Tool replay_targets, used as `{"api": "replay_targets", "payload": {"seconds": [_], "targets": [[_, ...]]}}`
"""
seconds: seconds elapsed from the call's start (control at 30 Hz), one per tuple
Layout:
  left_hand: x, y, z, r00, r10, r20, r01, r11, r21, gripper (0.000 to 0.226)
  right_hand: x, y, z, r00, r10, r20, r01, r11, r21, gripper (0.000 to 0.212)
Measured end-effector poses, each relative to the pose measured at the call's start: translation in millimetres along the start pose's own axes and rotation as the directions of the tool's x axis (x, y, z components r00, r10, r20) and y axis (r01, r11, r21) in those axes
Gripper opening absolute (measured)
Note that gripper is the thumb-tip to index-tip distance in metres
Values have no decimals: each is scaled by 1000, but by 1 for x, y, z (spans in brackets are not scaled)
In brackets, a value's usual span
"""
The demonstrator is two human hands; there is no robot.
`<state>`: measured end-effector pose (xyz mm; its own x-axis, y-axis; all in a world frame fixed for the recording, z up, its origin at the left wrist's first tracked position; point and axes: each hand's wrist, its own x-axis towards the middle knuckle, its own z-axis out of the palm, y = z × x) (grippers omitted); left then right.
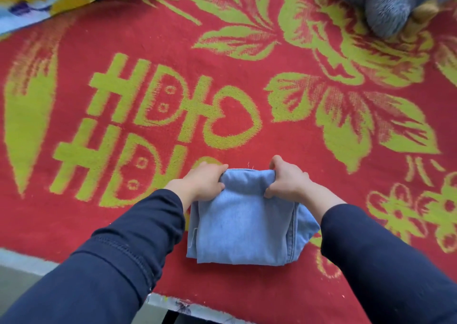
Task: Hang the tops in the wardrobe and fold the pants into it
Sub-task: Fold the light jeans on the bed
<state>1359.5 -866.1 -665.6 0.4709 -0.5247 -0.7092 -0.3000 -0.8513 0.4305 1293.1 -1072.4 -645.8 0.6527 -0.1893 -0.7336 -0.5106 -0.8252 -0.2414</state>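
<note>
A pair of light blue denim pants [244, 222] lies folded into a thick square bundle near the front edge of a red blanket [284, 138] with yellow-green flowers and characters. My left hand [204, 181] grips the bundle's far left corner, fingers curled round the fold. My right hand [288, 179] grips the far right corner the same way. Both arms wear dark navy sleeves.
A grey fuzzy garment [385, 4] lies at the blanket's far right corner. A light blue sheet with yellow and purple print [29, 0] covers the far left. The blanket's front edge [222, 309] overhangs a pale printed border.
</note>
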Motion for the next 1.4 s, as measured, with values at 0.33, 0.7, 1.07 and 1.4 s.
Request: {"api": "replay_targets", "payload": {"seconds": [0.33, 0.7, 1.07, 1.4], "targets": [[-154, 11, 99, 953, -83, -292, 48, 991, -127, 48, -125, 3, 58, 923, -364, -123, 318, 903, -289, 31], [-368, 41, 187, 701, -421, -576, 238, 899, -367, 50, -273, -69, 75, 622, -773, 126, 697, 472, -540, 31], [-602, -60, 319, 424, -780, -461, 347, 610, -713, 40, -424, -256, 251, 310, -811, 496, 875, 40, -483, 39], [-807, -168, 462, 182, -938, -294, 435, 345, -832, 45, -577, -402, 474, 89, -705, 704, 878, -279, -389, 29]]}}
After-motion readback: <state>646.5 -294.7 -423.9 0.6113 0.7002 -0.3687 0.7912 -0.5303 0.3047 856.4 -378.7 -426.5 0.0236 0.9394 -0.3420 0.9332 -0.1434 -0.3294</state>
